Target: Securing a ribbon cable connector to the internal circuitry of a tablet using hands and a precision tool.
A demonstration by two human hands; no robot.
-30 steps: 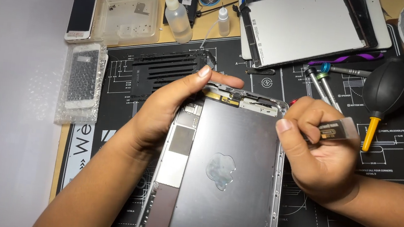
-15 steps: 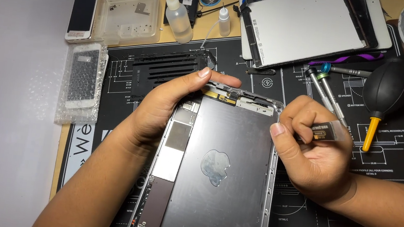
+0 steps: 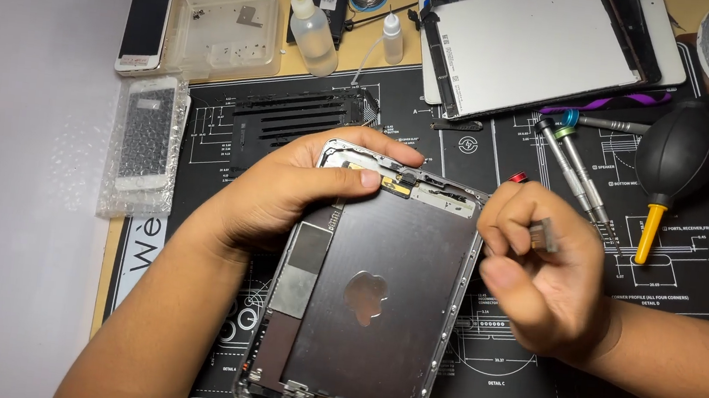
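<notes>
An opened tablet back shell (image 3: 389, 290), grey metal with its inside facing up, lies tilted on a black repair mat (image 3: 679, 286). My left hand (image 3: 285, 192) grips the shell's top left corner, thumb pressed on the top edge near small connectors. My right hand (image 3: 540, 271) hovers just off the shell's right edge, fingers closed around a small grey part or tool (image 3: 544, 235); a red-tipped screwdriver end (image 3: 516, 178) shows behind it.
A white tablet screen panel (image 3: 537, 51) lies at the back. Screwdrivers (image 3: 573, 165) and a black air blower with yellow nozzle (image 3: 674, 162) sit right. Two phones (image 3: 145, 23), a clear plastic box (image 3: 223, 27), small bottles (image 3: 313, 28) and black strips (image 3: 293, 118) are left and back.
The shell has shifted and turned slightly under my left hand. My right hand moved off the shell's top right corner, a little right and down, still closed on the small item.
</notes>
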